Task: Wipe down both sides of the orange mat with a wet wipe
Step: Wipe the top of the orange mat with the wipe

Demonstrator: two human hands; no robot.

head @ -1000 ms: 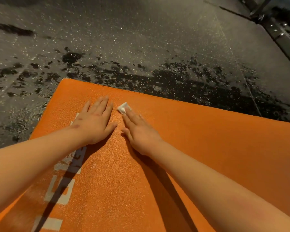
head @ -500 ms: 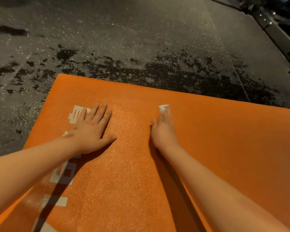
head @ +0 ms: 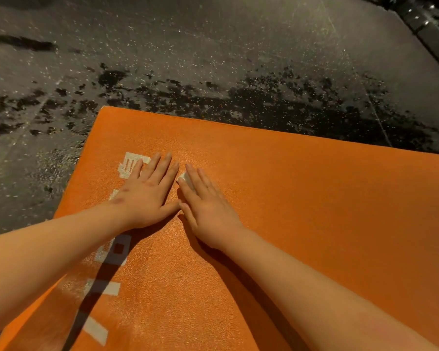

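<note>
The mat [head: 314,211] lies flat on the floor [head: 213,59], one side up, and fills the near part of the view. Its far-left corner shows, with white lettering [head: 129,165] running along its left edge. The wipe [head: 184,177] is on the mat's top face near that corner, a small white wad pinned under the right hand [head: 208,206], whose fingers lie straight and flat over it; only a bit shows beside the forefinger. The left hand [head: 147,196] presses flat on the mat just left of the wipe, fingers straight and partly over the lettering, probably to keep the mat from sliding. The two hands sit side by side, thumbs touching or nearly so.

Judging by this, the wiping is on the upturned side, at its far-left part. How much of that side is already done cannot be told from the surface. The mat has yet to be turned, so the underside looks to be left.

Half a second ago the right hand was well right of the left hand, with the wipe poking out past its fingertips. It has swept back leftward along the mat, and the left hand has hardly moved.

Beyond the mat's far edge the floor carries dark wet patches [head: 289,105].
</note>
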